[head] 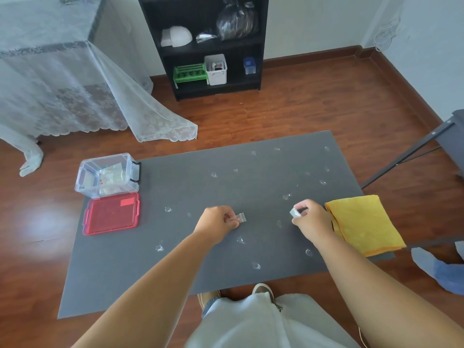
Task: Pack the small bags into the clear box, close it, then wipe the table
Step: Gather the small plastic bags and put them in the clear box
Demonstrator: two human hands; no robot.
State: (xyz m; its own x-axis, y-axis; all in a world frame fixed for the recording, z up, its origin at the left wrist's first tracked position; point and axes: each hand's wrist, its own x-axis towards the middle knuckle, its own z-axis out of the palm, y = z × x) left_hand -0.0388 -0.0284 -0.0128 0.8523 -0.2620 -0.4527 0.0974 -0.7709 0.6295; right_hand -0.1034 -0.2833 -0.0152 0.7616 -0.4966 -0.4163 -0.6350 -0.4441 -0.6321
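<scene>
The clear box (107, 175) stands open at the far left corner of the dark grey table (190, 267), with several small bags inside. Its red lid (111, 214) lies flat just in front of it. My left hand (218, 224) is at the table's middle, pinching a small clear bag (240, 218). To the right, my right hand (311, 218) is closed on another small bag (294, 212), held a little above the surface. A folded yellow cloth (364, 223) lies at the right edge, beside my right hand. Water drops (159, 248) are scattered across the table.
A black shelf unit (211, 43) with a green basket and white bin stands behind the table on the wooden floor. A lace-covered table (62, 84) is at the far left. A dark metal frame (411, 151) rises at the right. My knees are under the near edge.
</scene>
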